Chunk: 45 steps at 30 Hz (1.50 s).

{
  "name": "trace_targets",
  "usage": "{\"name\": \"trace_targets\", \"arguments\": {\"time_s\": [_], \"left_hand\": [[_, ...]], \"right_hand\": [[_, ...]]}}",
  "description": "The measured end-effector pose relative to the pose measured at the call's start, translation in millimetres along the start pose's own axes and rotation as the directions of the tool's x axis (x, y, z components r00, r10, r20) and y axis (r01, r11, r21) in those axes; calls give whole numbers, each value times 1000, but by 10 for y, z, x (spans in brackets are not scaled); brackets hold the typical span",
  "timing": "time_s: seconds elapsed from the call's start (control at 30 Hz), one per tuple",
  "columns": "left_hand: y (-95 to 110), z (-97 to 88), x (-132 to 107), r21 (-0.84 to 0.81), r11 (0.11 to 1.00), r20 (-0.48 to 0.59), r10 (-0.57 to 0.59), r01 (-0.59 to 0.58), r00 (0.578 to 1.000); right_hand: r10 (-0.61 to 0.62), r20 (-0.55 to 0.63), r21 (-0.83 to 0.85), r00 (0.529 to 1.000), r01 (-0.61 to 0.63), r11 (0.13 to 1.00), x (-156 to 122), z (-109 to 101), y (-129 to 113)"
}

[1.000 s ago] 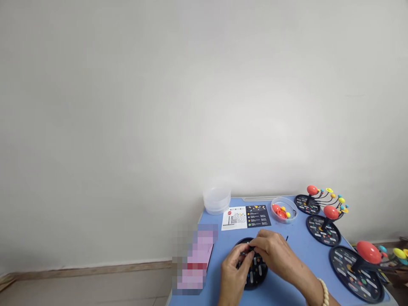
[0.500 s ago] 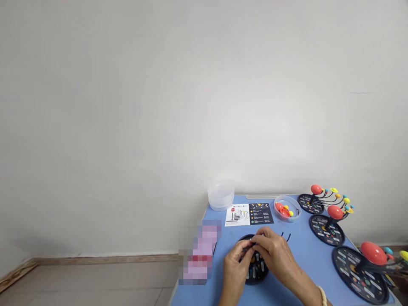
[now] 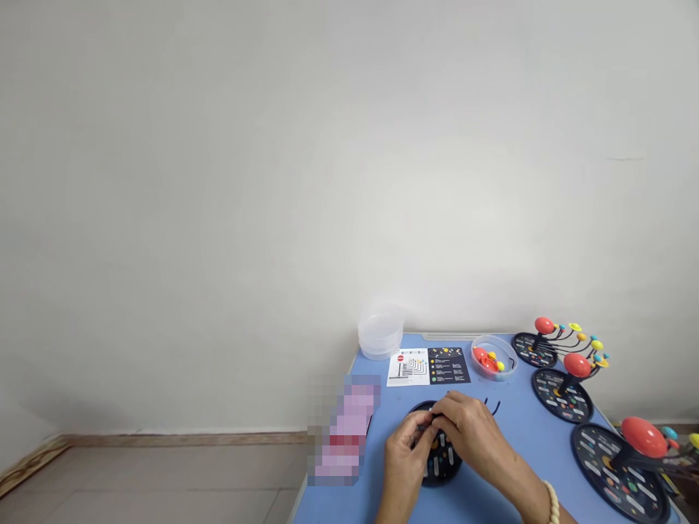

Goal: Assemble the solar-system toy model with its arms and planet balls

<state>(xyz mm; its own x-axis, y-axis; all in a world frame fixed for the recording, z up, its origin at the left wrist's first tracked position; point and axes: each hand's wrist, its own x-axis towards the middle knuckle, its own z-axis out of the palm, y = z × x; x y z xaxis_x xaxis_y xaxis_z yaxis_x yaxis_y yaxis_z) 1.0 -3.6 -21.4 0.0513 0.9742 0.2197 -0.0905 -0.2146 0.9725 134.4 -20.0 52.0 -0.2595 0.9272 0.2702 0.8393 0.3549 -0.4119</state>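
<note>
Over a round black printed base (image 3: pixel 443 466) both of my hands meet, fingertips pinched together. My left hand (image 3: pixel 407 447) is closed at the base's left side. From the right comes my right hand (image 3: pixel 470 429), its fingers also closed and touching the left fingertips. Whatever small piece lies between the fingers is hidden, though something dark shows near the tips. Thin black curved rods (image 3: pixel 496 407) stick out just beyond my right hand.
An instruction sheet (image 3: pixel 408 367) lies behind the hands, beside stacked clear tubs (image 3: pixel 381 336). A clear tub (image 3: pixel 515 364) holds red and yellow pieces. Three solar system models (image 3: pixel 577 365) line the blue table's (image 3: pixel 344 502) right side. A blurred pink object (image 3: pixel 349 429) lies left.
My hands stay pinched together over the base with hardly any movement. The whole view has shifted very slightly.
</note>
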Motion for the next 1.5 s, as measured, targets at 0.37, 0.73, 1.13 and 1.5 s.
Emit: {"name": "trace_targets", "arguments": {"time_s": [0.37, 0.73, 1.13, 1.5], "left_hand": [[62, 32, -23, -17, 999, -30, -31, 31, 999], [56, 33, -17, -119, 991, -5, -59, 58, 998], [77, 26, 0, -127, 990, 12, -58, 59, 998], [71, 20, -8, -109, 993, -5, -56, 55, 998]], "right_hand": [[30, -36, -31, 999, -31, 999, -18, 57, -26], [-20, -94, 188, 995, 37, 981, -43, 133, 44], [7, -96, 207, 995, 14, 978, -59, 160, 63], [61, -157, 229, 986, -24, 973, -124, 230, 76]]}}
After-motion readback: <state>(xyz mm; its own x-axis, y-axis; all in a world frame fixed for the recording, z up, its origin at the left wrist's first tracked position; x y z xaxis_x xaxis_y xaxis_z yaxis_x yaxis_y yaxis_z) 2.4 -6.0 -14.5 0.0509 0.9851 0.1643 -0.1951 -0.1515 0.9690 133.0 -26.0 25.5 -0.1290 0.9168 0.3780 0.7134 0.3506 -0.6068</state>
